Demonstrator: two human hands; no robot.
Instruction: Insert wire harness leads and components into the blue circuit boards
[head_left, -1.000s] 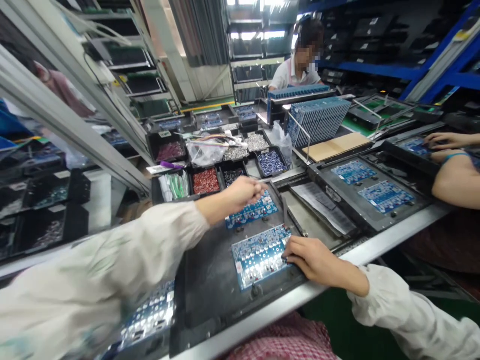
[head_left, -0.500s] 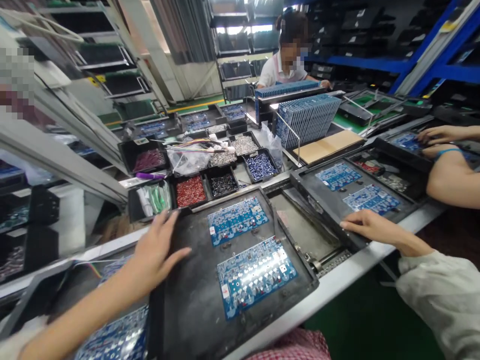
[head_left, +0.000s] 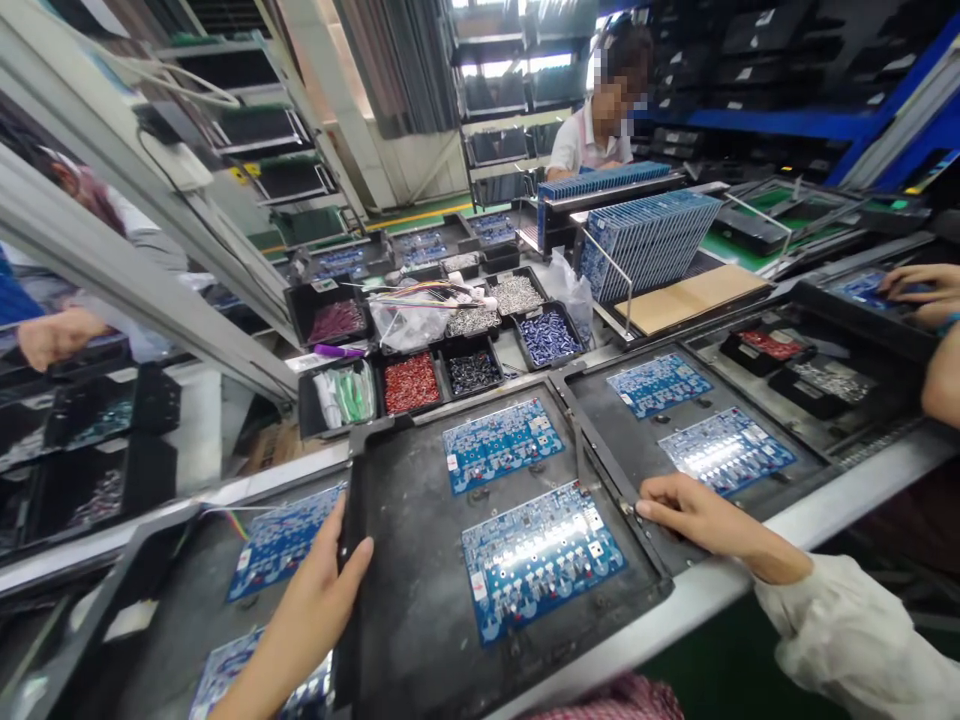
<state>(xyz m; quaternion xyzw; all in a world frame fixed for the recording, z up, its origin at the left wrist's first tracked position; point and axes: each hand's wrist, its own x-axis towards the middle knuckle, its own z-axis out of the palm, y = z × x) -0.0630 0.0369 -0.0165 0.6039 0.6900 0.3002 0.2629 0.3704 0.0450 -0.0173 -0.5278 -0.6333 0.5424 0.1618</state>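
Note:
My left hand [head_left: 324, 575] is on the left edge of the middle black tray [head_left: 405, 520], thumb over the rim and fingers down along its outer side. Two blue circuit boards lie in that tray, an upper board [head_left: 502, 442] and a lower board [head_left: 541, 560]. My right hand [head_left: 694, 515] pinches the near left rim of the right-hand black tray [head_left: 600, 430], its fingertips partly hidden. That tray also carries two blue boards, a far board [head_left: 658, 384] and a near board [head_left: 726, 450]. The two trays stand side by side, edges meeting or nearly so.
Another tray with boards [head_left: 285, 545] lies left, partly behind my left arm. Beyond the rail stand bins of red parts [head_left: 411, 383], black parts [head_left: 472, 372] and blue parts [head_left: 550, 338]. A rack of boards [head_left: 649, 240] stands behind. Co-workers' hands [head_left: 926, 290] are at far right.
The right-hand tray has slid left with my right hand, closing the gap beside the middle tray. My left hand has come down from the far corner onto the middle tray's left edge.

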